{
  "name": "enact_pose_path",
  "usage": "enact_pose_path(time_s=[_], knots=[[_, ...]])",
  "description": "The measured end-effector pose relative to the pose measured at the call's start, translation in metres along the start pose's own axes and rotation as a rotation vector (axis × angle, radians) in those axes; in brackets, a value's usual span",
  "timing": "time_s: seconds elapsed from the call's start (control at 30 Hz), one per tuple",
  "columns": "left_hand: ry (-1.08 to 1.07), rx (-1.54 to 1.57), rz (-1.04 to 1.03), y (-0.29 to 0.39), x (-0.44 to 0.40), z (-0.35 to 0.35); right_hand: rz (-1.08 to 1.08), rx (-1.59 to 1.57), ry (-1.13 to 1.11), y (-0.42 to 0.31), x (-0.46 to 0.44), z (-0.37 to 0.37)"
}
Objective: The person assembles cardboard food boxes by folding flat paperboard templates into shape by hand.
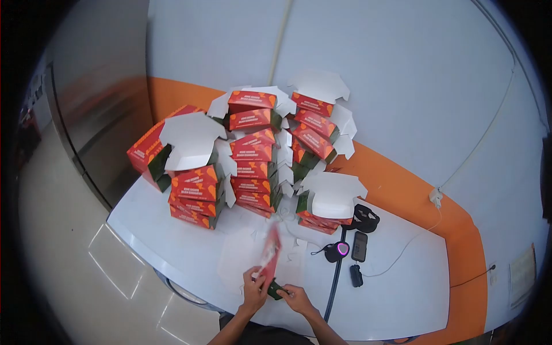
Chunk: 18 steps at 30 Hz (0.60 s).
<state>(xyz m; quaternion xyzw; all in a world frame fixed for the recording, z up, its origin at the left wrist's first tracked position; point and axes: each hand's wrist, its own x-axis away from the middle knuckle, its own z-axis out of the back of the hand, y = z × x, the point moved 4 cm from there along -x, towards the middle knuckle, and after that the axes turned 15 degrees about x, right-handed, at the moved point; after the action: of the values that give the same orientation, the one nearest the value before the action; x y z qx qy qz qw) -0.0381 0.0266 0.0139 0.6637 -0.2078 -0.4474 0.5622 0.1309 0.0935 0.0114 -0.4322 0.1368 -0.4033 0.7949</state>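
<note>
Near the table's front edge, my left hand (255, 287) grips a red and white carton (270, 256) that stands up on edge, its top blurred. To the right, my right hand (296, 299) pinches a dark green flap (276, 289) at the carton's lower end. White sheet-like card (236, 259) lies flat beneath and behind the carton. Beyond it rise stacks of red boxes (253, 169) with white lids open, and a shorter stack (192, 192) stands to the left.
On the right of the table (402, 287) are a round speaker (336, 252) with a lit pink ring, a phone-like device (359, 246), a small black case (356, 276) and a black pouch (365, 218). More boxes (325, 213) stand behind them. A white cable runs to a wall socket (436, 197).
</note>
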Motion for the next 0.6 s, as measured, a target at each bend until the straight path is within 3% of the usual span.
enact_pose_path(time_s=[0.1, 0.23, 0.37, 0.43, 0.47, 0.53, 0.6], knots=[[-0.266, -0.117, -0.232, 0.001, -0.012, 0.006, 0.099, -0.017, 0.027, 0.001, -0.012, 0.000], [-0.333, -0.008, -0.150, 0.021, -0.031, 0.007, 0.139, -0.080, 0.010, -0.001, -0.018, -0.008], [-0.541, -0.127, -0.301, 0.046, -0.047, 0.001, 0.044, -0.120, -0.010, -0.017, -0.016, 0.004], [-0.639, -0.140, -0.373, 0.059, -0.050, -0.002, 0.193, -0.009, 0.091, 0.016, -0.020, -0.009], [-0.644, -0.076, -0.381, 0.063, -0.049, 0.000, 0.268, 0.047, 0.131, 0.010, -0.020, -0.009], [-0.635, 0.047, -0.398, 0.068, -0.045, -0.001, 0.148, -0.155, 0.007, -0.020, -0.013, 0.010], [-0.495, 0.227, -0.414, 0.058, -0.035, -0.005, 0.052, -0.271, -0.082, -0.055, -0.006, 0.036]])
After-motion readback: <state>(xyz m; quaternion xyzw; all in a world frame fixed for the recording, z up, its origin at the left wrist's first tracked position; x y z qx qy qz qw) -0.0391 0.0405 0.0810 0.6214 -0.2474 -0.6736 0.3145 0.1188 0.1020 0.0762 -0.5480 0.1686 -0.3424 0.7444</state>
